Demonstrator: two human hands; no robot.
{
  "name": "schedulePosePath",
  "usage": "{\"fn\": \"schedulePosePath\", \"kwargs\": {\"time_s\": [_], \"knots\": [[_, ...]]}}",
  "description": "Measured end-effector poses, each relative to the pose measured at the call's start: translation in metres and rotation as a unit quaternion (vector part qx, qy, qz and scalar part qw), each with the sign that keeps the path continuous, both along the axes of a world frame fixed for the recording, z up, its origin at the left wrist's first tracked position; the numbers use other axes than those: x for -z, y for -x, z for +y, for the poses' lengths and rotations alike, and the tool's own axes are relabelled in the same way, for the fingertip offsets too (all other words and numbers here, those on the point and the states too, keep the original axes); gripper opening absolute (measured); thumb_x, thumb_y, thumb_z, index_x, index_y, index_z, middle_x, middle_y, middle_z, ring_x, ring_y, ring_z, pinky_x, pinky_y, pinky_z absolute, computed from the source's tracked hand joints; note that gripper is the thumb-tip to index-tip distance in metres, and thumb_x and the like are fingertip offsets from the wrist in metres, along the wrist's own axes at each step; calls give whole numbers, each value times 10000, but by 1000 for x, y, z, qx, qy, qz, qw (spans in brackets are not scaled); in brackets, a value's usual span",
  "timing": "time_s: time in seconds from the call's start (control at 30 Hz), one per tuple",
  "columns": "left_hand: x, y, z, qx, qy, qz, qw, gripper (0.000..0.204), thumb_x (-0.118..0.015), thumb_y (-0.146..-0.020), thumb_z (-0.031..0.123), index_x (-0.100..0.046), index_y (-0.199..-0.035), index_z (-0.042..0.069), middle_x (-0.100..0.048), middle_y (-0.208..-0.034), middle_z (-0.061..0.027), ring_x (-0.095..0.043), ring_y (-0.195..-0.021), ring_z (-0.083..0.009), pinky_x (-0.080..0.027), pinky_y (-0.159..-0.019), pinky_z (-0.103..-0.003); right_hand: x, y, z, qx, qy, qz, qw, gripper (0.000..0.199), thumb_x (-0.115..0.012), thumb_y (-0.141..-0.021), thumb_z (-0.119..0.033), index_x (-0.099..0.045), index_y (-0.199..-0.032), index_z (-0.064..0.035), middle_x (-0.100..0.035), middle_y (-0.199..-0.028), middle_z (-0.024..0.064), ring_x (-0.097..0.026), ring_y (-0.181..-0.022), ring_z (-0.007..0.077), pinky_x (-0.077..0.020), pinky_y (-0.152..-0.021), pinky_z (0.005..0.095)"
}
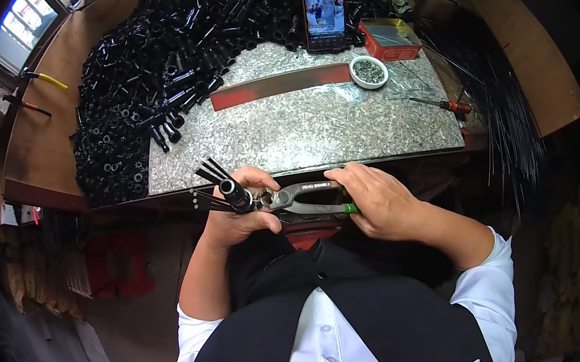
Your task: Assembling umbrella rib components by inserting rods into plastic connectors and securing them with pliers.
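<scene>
We see the left hand [232, 226] curled around a black tube [233, 192] with thin black sticks [210, 201] poking out to the left. We think it holds the tube this way so the tube can't wobble. The right hand [383, 203] grips the handles of the pliers [293, 195], which stand apart. The head of the pliers is right at the tube, by the left thumb. We can't tell if it bites on anything.

Both hands are on the near side of the table [266, 139], just by its edge, so the tube hangs over the lap. Maybe that lets both hands turn without bumping the top. Past the edge, we see a wide flat bit of table, with room to move until the red bar [279, 86]. A big black pile [178, 35] crowds the far left. The bowl [368, 86] sits beyond the right hand, maybe to be easy to reach.
</scene>
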State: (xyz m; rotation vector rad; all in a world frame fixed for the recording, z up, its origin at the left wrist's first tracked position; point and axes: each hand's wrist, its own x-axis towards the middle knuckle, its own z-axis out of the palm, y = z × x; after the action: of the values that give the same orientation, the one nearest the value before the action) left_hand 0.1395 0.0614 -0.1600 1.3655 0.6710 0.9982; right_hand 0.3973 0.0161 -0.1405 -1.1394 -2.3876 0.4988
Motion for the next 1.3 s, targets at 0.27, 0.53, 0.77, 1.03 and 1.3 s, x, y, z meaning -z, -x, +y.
{"fn": "schedulePosePath", "kwargs": {"time_s": [0.27,0.53,0.77,1.03,1.3], "knots": [[18,5,6,36,-25,-55,998,698,-886,-559,344,-482,-1023,13,-477,-663,72,-431,-601,-5,-284,-539,-167,-6,3,17,-120,223,43,967,531,-518,-731,47,-418,-1250,-8,-496,-1027,177,-547,-951,360,-456,-808,431],[16,-4,-1,19,69,-158,985,700,-880,-560,365,-473,-1017,25,-477,-702,56,-437,-613,-23,-314,-547,-175,13,13,21,-97,225,83,966,246,-594,-876,-143,-476,-1051,-16,-574,-881,175,-593,-802,368,-467,-691,433],[20,-2,-1,8,75,-152,985,734,-872,-560,389,-458,-1043,25,-478,-693,57,-450,-625,-27,-328,-555,-180,13,16,20,-53,155,64,984,250,-620,-891,-228,-471,-925,-31,-576,-740,169,-589,-685,392,-458,-585,448],[20,5,6,6,41,-135,990,738,-834,-663,417,-376,-1074,9,-395,-577,48,-385,-492,-59,-332,-480,-218,8,-5,27,9,-73,27,997,269,-657,-815,-129,-504,-1008,-20,-578,-867,136,-602,-773,337,-485,-642,409],[28,8,4,-46,14,-139,989,574,-812,-725,126,-397,-1097,-11,-436,-563,39,-420,-503,-49,-368,-513,-185,-25,-62,92,266,-22,43,963,125,-595,-866,-98,-555,-966,-34,-606,-774,170,-606,-751,355,-457,-648,381]]}}
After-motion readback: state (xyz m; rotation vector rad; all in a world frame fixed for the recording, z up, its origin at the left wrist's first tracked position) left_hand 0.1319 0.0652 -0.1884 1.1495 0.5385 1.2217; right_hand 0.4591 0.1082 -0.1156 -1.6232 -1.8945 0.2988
